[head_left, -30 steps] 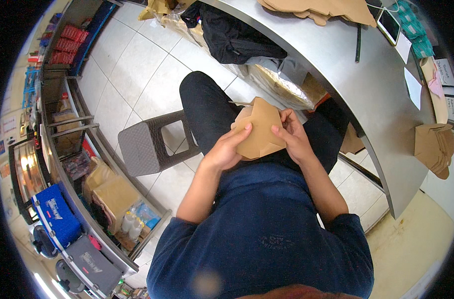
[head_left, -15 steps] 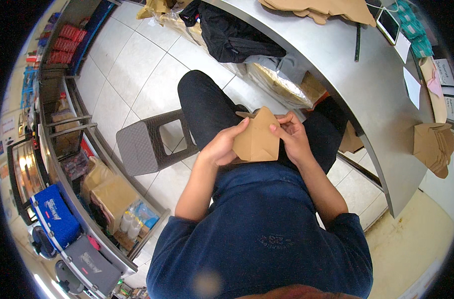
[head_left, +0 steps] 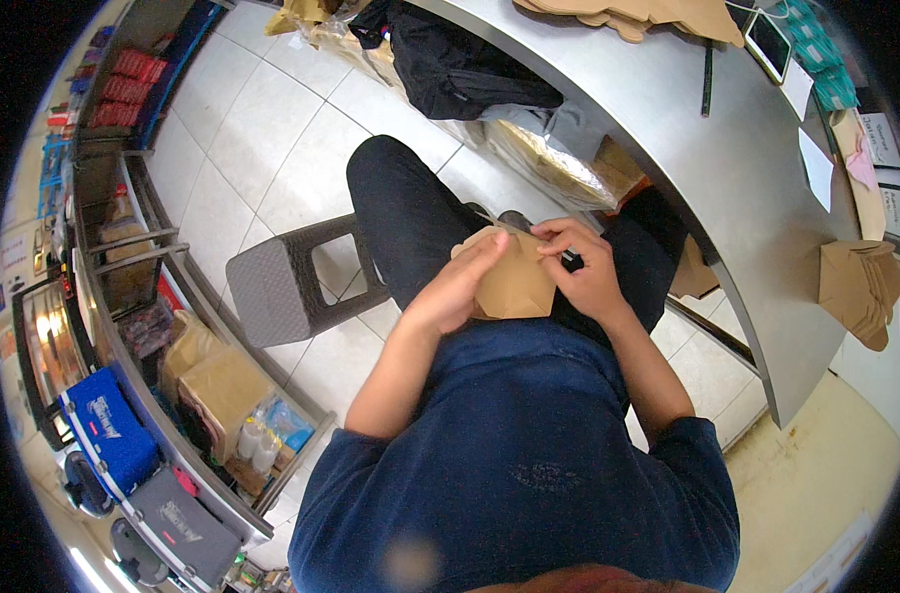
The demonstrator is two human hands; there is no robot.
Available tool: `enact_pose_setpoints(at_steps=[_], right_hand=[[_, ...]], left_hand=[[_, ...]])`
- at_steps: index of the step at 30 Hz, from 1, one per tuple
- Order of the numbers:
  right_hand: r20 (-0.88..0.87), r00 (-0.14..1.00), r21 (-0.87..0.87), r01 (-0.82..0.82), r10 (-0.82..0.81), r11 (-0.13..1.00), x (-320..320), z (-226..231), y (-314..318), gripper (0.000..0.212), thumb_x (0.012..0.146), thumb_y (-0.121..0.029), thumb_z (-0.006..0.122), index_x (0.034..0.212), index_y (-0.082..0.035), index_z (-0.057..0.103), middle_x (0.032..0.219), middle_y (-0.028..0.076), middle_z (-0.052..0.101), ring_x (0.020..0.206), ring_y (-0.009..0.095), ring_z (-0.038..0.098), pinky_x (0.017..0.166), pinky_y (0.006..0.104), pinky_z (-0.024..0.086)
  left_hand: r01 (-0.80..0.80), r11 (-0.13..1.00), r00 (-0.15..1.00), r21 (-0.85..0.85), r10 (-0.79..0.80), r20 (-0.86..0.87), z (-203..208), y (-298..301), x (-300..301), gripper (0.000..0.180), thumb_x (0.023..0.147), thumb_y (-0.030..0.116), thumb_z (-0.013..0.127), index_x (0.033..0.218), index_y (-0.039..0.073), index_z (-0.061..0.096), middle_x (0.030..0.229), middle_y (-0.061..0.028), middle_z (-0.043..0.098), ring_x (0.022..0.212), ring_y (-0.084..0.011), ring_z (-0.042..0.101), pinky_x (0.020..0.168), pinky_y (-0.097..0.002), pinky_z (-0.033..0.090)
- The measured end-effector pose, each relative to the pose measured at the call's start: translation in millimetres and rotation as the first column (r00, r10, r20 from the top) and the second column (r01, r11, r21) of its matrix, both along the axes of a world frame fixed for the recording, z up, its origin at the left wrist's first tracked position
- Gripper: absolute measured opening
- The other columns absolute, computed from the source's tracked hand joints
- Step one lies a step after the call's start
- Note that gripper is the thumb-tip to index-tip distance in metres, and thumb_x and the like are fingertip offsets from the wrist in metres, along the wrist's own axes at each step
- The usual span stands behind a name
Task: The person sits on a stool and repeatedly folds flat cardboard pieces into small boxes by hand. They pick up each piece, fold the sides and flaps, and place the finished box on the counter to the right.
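Note:
A brown cardboard food box, partly folded, is held over my lap between both hands. My left hand grips its left side, with the thumb lying along the upper flap and the other fingers hidden behind the card. At the upper right edge, my right hand has bent fingers and its thumb pinching the card. Flat brown card blanks lie on the far part of the steel table. A stack of brown card pieces sits at the table's right side.
A dark grey stool stands left of my knee. A phone, a black stick and white papers lie on the table. A black cloth bag rests beneath the table edge. Metal shelving runs along the left.
My left thumb has moved inward across the box's upper flap, and the upper flaps now sit lower. The right fingers have shifted along the right edge.

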State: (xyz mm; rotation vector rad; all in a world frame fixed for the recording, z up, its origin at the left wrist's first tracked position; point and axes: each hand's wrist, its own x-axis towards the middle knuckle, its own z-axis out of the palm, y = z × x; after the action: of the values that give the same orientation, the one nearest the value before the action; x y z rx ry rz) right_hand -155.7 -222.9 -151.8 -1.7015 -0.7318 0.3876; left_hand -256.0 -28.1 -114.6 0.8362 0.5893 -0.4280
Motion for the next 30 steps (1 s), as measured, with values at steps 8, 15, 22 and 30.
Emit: enact_pose_setpoints(at_steps=[8,15,22,30], right_hand=[[-0.078,0.993,-0.184,-0.103,0.09,0.977,0,14,3,0.022,0.082,-0.015,0.081,0.094,-0.004,0.065,0.114,0.012,0.074,0.106,0.028,0.072,0.092,0.0367,0.056],[0.157,0.982,-0.192,-0.072,0.103,0.979,-12,11,5,0.03,0.087,-0.017,0.077,0.109,-0.005,0.061,0.114,0.013,0.073,0.104,0.033,0.071,0.09,0.0408,0.057],[0.133,0.99,-0.123,-0.023,0.04,0.992,-14,0,7,0.031,0.091,-0.018,0.075,0.113,-0.006,0.057,0.116,0.014,0.072,0.103,0.035,0.071,0.089,0.0417,0.057],[-0.006,0.999,-0.167,0.032,-0.033,0.985,-10,2,8,0.031,0.092,-0.014,0.077,0.11,-0.002,0.054,0.11,0.017,0.073,0.104,0.028,0.074,0.085,0.0356,0.058]], left_hand=[[0.017,0.987,0.999,0.159,-0.022,0.03,0,-12,-16,0.04,0.098,0.01,0.067,0.136,0.0,0.058,0.118,-0.0069,0.069,0.105,-0.0148,0.067,0.092,-0.029,0.054],[-0.01,0.972,0.993,0.234,-0.018,0.118,-13,-12,-20,0.037,0.098,0.011,0.069,0.132,0.0,0.061,0.116,-0.0065,0.07,0.102,-0.013,0.067,0.09,-0.0286,0.055],[0.003,0.971,0.991,0.238,-0.035,0.13,-12,-6,-18,0.035,0.097,0.014,0.07,0.129,-0.001,0.063,0.112,-0.0059,0.072,0.1,-0.0122,0.066,0.089,-0.0279,0.054],[0.076,0.972,0.987,0.225,-0.106,0.124,-11,0,-14,0.038,0.096,0.007,0.068,0.132,-0.001,0.06,0.118,-0.0063,0.07,0.102,-0.015,0.068,0.093,-0.0307,0.054]])
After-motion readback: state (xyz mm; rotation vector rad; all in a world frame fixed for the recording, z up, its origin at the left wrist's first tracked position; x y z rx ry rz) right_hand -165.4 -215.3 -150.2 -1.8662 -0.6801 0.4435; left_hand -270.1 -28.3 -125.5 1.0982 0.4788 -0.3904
